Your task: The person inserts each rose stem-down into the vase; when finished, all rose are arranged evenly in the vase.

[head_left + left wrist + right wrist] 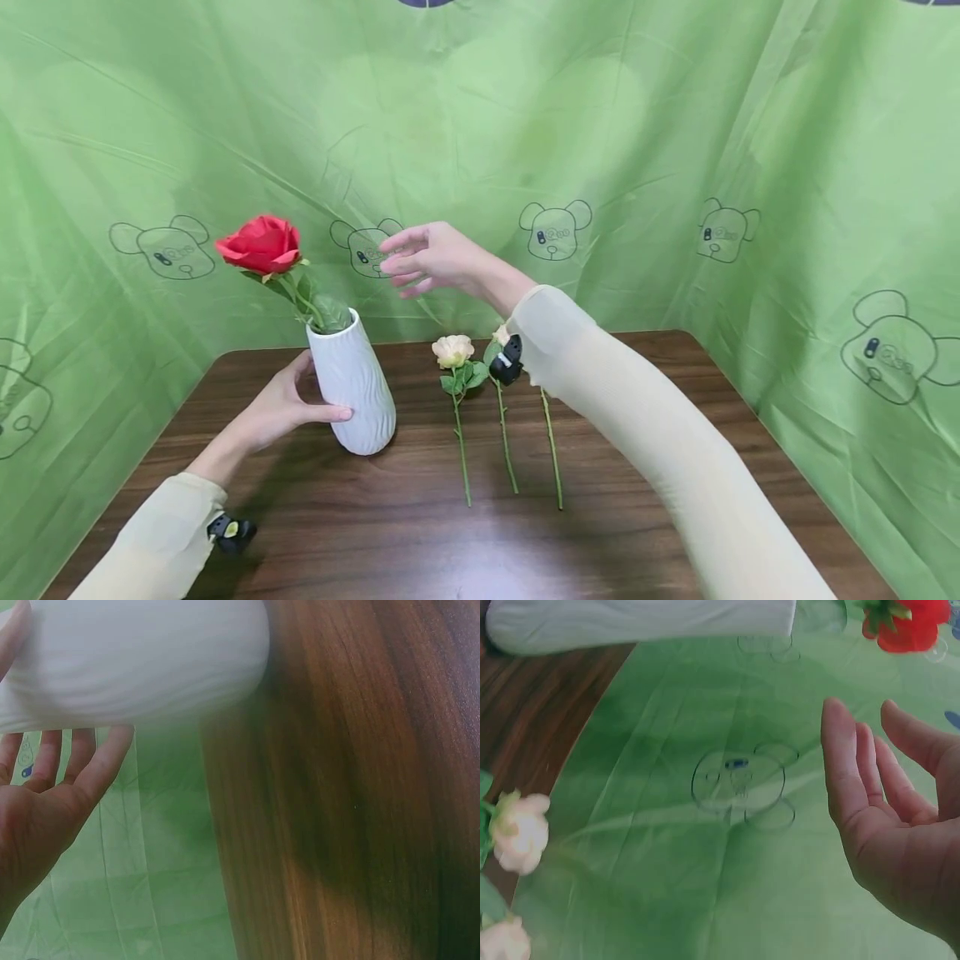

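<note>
A white rippled vase (351, 392) stands on the table, with a red rose (262, 244) leaning left out of its mouth. My left hand (281, 404) holds the vase low on its left side, the thumb across the front and the fingers round the back. Seen from the left wrist, the fingertips touch the white wall of the vase (150, 652). My right hand (435, 258) is in the air to the right of the rose, fingers loosely spread and holding nothing. The right wrist view shows this hand (900, 832) below the red bloom, apart from it.
Right of the vase, a cream flower (453, 352) lies on the brown wooden table (360, 533). Beside it lie two more stems; my right sleeve (637, 400) covers part of one bloom and the top of the farther stem (553, 450). Green cloth (465, 108) hangs behind.
</note>
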The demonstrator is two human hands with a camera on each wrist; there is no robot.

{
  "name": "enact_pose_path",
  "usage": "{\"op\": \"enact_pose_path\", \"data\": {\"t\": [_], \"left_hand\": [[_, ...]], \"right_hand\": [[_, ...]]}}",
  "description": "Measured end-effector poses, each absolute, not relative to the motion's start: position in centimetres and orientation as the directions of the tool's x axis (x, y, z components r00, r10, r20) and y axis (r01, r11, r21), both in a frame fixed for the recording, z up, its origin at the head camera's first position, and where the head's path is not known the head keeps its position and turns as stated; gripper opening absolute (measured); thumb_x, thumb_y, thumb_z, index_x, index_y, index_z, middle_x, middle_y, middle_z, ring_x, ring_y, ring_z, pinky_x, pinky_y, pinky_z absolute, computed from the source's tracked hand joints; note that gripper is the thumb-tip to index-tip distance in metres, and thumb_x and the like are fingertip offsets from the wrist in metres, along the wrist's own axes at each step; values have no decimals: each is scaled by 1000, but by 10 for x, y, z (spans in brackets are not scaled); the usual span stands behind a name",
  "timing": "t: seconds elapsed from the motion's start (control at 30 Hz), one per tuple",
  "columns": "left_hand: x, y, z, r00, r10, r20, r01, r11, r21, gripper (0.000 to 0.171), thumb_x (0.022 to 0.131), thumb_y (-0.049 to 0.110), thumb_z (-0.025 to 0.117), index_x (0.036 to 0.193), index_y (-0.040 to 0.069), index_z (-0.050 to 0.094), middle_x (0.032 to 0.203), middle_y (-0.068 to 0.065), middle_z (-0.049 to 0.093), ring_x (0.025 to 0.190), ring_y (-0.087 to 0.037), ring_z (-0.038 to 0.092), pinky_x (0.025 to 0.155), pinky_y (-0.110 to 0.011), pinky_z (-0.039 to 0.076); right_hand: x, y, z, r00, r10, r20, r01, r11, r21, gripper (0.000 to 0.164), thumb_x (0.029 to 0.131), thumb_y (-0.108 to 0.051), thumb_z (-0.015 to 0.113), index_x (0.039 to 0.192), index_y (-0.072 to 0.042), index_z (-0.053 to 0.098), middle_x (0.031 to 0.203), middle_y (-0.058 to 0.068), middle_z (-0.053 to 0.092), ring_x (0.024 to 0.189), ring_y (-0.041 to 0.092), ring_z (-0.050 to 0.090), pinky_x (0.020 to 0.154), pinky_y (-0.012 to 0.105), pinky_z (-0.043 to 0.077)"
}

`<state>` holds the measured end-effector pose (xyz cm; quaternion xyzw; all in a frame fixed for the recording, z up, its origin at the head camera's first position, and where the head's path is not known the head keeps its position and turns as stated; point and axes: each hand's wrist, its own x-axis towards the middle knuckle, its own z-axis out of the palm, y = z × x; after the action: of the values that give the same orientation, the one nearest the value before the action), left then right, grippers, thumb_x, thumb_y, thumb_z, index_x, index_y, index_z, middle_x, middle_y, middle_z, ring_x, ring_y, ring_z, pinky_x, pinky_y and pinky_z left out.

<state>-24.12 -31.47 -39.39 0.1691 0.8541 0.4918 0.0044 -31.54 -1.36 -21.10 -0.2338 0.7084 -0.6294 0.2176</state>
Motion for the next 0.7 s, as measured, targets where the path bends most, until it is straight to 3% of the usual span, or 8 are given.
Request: {"op": "enact_pose_path", "data": {"t": [0.27, 0.47, 0.7], "left_hand": [[-240, -316, -394, -945, 284, 164, 289, 485, 825, 83, 77, 18, 91, 144, 9, 42, 125, -11, 60, 112, -31, 57, 84, -38, 54], [-239, -315, -396, -947, 278, 158, 282, 489, 825, 85, 77, 19, 91, 145, 8, 42, 126, -12, 60, 115, -33, 56, 88, -42, 52], [-239, -314, -394, -944, 288, 163, 289, 480, 828, 85, 77, 18, 91, 144, 7, 41, 124, -13, 59, 113, -33, 56, 83, -37, 54]], "right_hand": [[-321, 34, -225, -817, -574, -58, -62, 188, -980, 41, 98, -13, 68, 136, -3, 59, 123, 13, 67, 106, 32, 68, 89, 41, 56], [-324, 73, -246, -841, -529, -113, -7, 218, -976, 42, 99, -15, 67, 138, -3, 57, 128, 15, 65, 107, 34, 67, 89, 42, 56], [-326, 112, -280, -860, -481, -171, 79, 206, -975, 44, 100, -12, 66, 140, 1, 54, 132, 20, 61, 111, 37, 65, 93, 46, 54]]}}
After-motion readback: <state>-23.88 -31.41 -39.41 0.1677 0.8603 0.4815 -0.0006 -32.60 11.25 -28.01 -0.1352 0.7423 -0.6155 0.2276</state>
